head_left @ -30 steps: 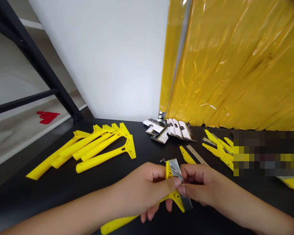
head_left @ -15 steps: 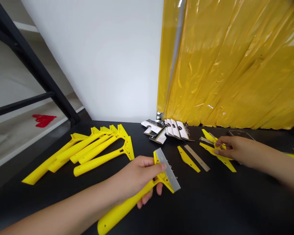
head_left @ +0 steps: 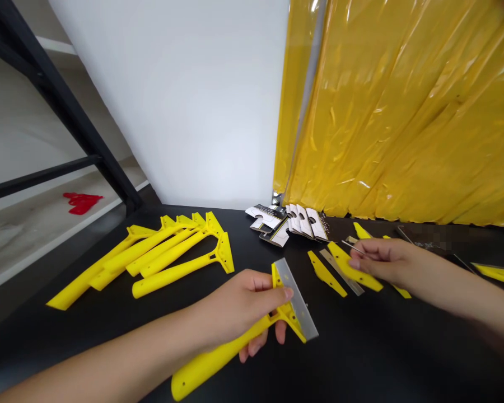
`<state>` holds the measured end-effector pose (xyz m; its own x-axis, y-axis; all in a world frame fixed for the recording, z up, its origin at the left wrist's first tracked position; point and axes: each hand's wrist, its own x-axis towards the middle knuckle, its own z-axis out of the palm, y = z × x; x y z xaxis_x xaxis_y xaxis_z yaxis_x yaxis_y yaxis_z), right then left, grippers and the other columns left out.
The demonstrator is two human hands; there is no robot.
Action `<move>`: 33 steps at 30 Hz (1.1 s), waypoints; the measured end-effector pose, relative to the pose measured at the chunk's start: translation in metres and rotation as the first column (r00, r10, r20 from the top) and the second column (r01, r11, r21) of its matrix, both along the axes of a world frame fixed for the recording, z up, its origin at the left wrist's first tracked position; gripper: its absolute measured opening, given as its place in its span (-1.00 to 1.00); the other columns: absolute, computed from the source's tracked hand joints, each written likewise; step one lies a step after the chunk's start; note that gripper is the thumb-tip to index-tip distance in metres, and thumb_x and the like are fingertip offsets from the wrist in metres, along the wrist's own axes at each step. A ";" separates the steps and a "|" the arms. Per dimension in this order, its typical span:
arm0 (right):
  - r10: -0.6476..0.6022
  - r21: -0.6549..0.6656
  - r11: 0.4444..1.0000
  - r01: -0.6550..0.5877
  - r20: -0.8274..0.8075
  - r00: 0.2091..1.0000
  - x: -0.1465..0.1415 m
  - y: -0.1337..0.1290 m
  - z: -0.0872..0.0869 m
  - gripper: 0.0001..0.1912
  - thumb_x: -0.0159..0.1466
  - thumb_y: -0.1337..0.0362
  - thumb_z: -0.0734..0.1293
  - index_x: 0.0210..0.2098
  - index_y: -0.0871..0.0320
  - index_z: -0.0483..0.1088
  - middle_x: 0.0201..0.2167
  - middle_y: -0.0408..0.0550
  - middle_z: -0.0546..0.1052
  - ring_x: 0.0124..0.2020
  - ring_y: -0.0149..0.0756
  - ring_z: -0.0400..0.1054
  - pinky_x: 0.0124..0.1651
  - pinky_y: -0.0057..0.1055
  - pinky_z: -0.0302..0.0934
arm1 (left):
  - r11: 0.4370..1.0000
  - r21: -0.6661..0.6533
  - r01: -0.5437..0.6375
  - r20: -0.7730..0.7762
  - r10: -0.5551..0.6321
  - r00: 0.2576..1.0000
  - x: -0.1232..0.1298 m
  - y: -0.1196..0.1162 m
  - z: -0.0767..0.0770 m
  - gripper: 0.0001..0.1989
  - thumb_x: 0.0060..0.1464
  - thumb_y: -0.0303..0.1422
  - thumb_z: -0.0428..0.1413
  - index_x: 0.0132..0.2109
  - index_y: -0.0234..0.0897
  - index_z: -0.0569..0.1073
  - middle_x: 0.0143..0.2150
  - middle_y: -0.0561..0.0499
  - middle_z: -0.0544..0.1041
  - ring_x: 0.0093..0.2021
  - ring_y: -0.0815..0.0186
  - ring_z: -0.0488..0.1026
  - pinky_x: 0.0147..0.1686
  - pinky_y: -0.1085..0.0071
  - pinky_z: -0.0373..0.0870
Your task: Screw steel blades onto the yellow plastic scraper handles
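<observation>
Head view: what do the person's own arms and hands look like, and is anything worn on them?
The left hand and right hand are bare, with no gloves. The left forearm and right forearm are bare too: no sleeves, watches, bracelets, rings, cables or markings show on them.

The left hand (head_left: 243, 305) is closed in a firm grip, fingers curled under and thumb lying across the top, forearm angled in from the lower left. The right hand (head_left: 386, 260) reaches in palm down, thumb and forefinger apparently pinched, though that's hard to see.
</observation>
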<state>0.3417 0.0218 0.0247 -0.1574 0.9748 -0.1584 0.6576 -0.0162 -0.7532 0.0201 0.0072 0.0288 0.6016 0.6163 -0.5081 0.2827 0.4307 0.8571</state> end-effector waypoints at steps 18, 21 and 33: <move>0.086 -0.157 0.972 -0.174 -0.449 0.889 -0.097 -0.051 -0.009 -0.60 0.37 -0.10 0.37 -0.36 0.08 0.32 -0.46 -0.21 0.36 -0.45 -0.39 0.20 -0.39 -0.43 0.10 | 0.997 0.055 0.057 0.048 -0.060 0.997 0.002 -0.006 -0.002 -0.65 0.29 -0.06 0.02 -0.15 -0.26 0.48 -0.41 0.04 0.56 -0.71 0.49 0.30 -0.76 0.60 0.28; 0.094 -0.144 0.974 -0.174 -0.441 0.892 -0.097 -0.051 -0.013 -0.62 0.40 -0.07 0.35 -0.35 0.08 0.31 -0.44 -0.21 0.36 -0.44 -0.39 0.18 -0.38 -0.43 0.11 | 0.997 0.049 0.057 0.034 -0.058 0.998 0.002 -0.006 -0.001 -0.64 0.27 -0.05 0.04 -0.16 -0.27 0.48 -0.42 0.03 0.56 -0.70 0.48 0.30 -0.76 0.60 0.27; 0.099 -0.158 0.970 -0.184 -0.434 0.896 -0.098 -0.051 -0.011 -0.58 0.38 -0.13 0.35 -0.35 0.08 0.31 -0.46 -0.20 0.35 -0.44 -0.37 0.15 -0.40 -0.40 0.04 | 0.996 0.033 0.087 0.024 -0.088 0.996 0.001 -0.005 -0.002 -0.66 0.27 -0.07 0.06 -0.18 -0.27 0.48 -0.38 0.03 0.58 -0.68 0.48 0.31 -0.75 0.59 0.28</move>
<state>0.2436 -0.0287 0.0136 -0.3846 0.8949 -0.2262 0.2869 -0.1171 -0.9508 0.0216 0.0017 0.0267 0.6665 0.5762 -0.4731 0.2961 0.3778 0.8772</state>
